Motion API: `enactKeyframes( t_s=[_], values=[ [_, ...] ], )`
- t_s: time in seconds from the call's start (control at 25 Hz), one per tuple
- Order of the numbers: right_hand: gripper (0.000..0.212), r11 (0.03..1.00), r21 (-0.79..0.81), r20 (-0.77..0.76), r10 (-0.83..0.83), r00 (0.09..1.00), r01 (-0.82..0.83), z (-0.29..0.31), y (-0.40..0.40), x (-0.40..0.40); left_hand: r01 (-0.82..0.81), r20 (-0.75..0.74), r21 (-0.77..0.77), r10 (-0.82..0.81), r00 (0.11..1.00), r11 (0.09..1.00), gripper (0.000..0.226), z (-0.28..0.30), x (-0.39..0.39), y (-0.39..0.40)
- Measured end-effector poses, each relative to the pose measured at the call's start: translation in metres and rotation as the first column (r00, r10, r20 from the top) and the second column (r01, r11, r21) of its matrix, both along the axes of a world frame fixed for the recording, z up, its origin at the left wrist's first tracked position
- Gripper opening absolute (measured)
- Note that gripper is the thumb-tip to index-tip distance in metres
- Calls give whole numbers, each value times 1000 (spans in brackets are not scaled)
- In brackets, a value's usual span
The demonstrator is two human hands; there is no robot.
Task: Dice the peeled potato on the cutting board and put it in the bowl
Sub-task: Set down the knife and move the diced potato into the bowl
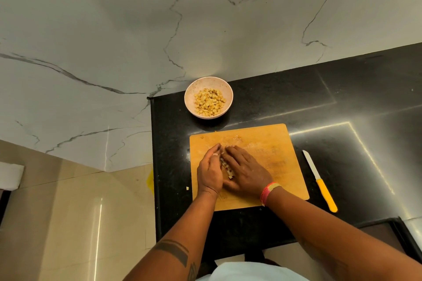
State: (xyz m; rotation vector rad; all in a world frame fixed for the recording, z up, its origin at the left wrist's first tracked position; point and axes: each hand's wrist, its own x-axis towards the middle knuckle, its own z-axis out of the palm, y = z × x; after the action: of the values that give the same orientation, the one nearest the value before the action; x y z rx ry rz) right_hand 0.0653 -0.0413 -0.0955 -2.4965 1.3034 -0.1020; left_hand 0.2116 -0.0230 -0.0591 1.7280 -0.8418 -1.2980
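Head view: hands (228, 169) cupping dice (228, 169)

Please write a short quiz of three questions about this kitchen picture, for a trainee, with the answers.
1. True or false: the knife lies on the counter, right of the cutting board.
2. What are both hands doing? A) cutting B) gathering potato cubes C) lifting the bowl
3. Fill in: the bowl already holds diced ____.

Key:
1. True.
2. B: the left hand and the right hand cup the cubes between them on the board.
3. Potato.
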Motion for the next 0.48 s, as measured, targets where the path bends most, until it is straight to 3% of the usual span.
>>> enactKeyframes(
  t_s=[0.16, 0.24, 0.48],
  values=[
    [41, 992, -106, 123, -61, 991, 74, 6, -10, 14, -68, 6, 28, 68, 998, 997, 51, 7, 1, -6],
    [25, 989, -117, 127, -72, 989, 87, 6, -12, 14, -99, -45, 59, 101, 994, 993, 38, 15, 3, -9],
    [38, 986, -120, 34, -111, 993, 114, 10, -8, 16, -172, -70, 95, 179, 981, 981, 30, 13, 5, -10]
  ],
)
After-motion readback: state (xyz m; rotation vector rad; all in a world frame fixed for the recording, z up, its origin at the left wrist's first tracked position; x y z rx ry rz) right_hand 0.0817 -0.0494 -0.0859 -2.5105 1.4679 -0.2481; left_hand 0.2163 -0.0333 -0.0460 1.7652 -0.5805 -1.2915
